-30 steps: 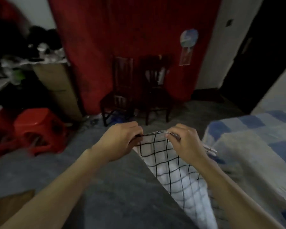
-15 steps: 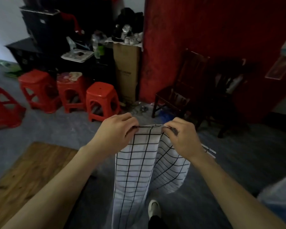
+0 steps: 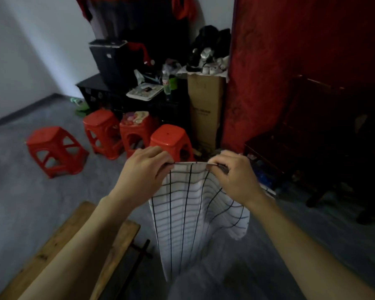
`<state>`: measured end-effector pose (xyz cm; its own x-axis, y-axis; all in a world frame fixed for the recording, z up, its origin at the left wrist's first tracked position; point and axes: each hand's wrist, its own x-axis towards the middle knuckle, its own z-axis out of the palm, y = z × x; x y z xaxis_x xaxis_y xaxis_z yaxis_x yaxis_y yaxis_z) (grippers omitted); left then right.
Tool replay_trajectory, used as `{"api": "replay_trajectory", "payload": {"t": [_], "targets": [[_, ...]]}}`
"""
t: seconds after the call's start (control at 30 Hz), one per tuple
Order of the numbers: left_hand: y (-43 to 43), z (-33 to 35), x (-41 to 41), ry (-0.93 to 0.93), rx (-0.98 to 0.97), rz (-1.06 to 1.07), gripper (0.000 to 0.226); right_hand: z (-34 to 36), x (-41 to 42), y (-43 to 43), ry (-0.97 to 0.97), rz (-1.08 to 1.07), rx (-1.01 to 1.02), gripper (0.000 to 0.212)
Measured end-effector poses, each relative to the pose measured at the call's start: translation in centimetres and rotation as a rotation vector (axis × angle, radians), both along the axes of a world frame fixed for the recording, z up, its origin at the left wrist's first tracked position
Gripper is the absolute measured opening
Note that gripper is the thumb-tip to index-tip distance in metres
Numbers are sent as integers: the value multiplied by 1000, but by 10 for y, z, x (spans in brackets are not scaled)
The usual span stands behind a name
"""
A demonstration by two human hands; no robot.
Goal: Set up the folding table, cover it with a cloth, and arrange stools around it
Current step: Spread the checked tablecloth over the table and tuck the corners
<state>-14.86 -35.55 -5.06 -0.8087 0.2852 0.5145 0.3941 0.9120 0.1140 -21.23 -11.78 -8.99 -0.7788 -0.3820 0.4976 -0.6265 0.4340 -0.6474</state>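
Below, wooden table [image 3: 121, 237], grey floor [image 3: 30, 202].

The view swung left: the bed dropped out of sight, while four red stools [image 3: 171, 138] and the table [image 3: 74, 245] came in. The cloth [image 3: 188, 213], which had trailed rightward, hung straight down.

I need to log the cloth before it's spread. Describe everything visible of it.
The cloth is white, thin-looking fabric crossed by a black grid. It hangs down in loose folds, its right side billowing. Its top edge is stretched taut between the left hand and the right hand, which both pinch it. Nothing else visibly touches it.
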Motion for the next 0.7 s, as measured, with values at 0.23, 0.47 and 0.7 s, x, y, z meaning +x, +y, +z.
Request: {"api": "replay_trajectory", "payload": {"t": [0.23,0.47,0.7], "targets": [[-44,-13,-53,-20,37,123,4,-10,-75,-49,-50,83,-7,6],[-107,-20,-130,26,65,159,7,-7,-154,-125,-50,144,-19,4],[-172,-13,-201,115,101,206,14,15,-229,-209,-67,229,-4,5]]}}
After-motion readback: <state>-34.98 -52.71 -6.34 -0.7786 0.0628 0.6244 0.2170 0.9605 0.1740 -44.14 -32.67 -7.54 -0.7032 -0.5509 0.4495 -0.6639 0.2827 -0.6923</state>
